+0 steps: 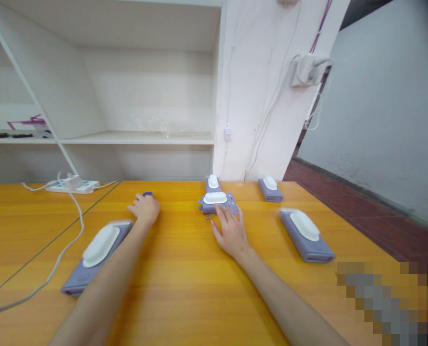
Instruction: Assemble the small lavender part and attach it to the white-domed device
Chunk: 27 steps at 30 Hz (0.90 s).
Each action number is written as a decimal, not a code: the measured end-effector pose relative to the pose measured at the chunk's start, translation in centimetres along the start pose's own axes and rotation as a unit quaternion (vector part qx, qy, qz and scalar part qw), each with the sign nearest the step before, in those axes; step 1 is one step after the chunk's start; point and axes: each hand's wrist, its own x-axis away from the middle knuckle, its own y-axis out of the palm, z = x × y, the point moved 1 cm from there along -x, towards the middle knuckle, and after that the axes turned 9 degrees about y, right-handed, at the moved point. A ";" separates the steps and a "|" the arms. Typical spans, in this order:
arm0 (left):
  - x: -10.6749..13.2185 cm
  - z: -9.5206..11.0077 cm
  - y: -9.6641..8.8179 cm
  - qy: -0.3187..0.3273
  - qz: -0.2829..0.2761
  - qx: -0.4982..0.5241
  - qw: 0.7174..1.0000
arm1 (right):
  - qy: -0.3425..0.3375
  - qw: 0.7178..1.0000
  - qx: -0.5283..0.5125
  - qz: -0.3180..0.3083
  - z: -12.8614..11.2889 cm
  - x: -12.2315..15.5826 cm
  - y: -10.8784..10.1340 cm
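Observation:
Near the back of the table, my left hand [144,210] has its fingers curled at a small purple-grey piece [148,193], mostly hidden behind them. My right hand [231,233] reaches forward with thumb apart and fingers stretched out, their tips touching the near edge of a flat purple-grey item with a white bumpy oval top [215,198]. A perforated purple-grey flap [231,202] sticks out at that item's right side. Small dark marks or bits [211,216] lie just in front of it, too small to name.
Similar white-topped purple-grey blocks lie around: one behind [213,182], one back right [270,189], one right [305,233], one beside my left forearm [98,254]. A power strip [73,185] with a white cable [67,245] is at left. White shelves [145,139] stand behind.

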 end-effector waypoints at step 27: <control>13.7 10.3 -4.2 0.411 -0.096 0.230 0.877 | 0.123 0.957 -0.223 0.138 2.5 -0.1 1.3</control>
